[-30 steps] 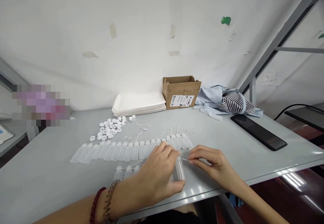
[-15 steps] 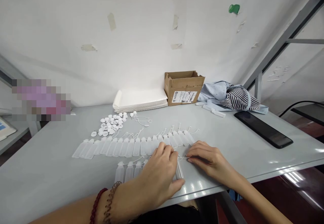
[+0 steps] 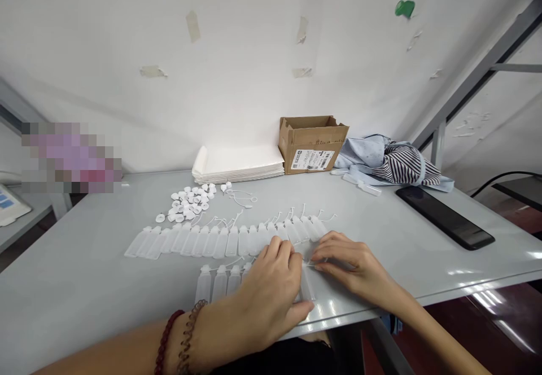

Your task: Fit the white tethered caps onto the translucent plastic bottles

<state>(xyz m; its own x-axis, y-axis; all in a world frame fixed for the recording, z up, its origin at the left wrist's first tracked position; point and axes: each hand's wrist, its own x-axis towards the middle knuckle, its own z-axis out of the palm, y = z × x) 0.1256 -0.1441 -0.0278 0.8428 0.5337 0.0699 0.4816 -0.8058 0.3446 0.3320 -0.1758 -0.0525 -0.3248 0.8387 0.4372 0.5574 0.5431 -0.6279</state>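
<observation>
Small translucent plastic bottles (image 3: 204, 284) lie in a near row, partly covered by my left hand (image 3: 273, 290). That hand is bent over the row's right end, with the thumb at the lower end of the last bottle (image 3: 308, 286); its other fingertips are hidden. My right hand (image 3: 345, 262) pinches a thin white cord (image 3: 309, 264) by that bottle's neck. Behind, a longer row of the same bottles (image 3: 212, 243) lies side by side, many with thin white cords pointing away. A pile of small white caps (image 3: 192, 201) sits behind the left part of that row.
Loose cord-like pieces (image 3: 243, 199) lie right of the caps. At the wall are a stack of white sheets (image 3: 239, 166), an open cardboard box (image 3: 315, 146) and bundled cloth (image 3: 389, 160). A few more bottles (image 3: 362, 184) and a black phone (image 3: 444, 217) lie at right.
The view has shifted slightly. My right fingers stay at the cord beside the last bottle, and my left hand stays over the near row; little else differs.
</observation>
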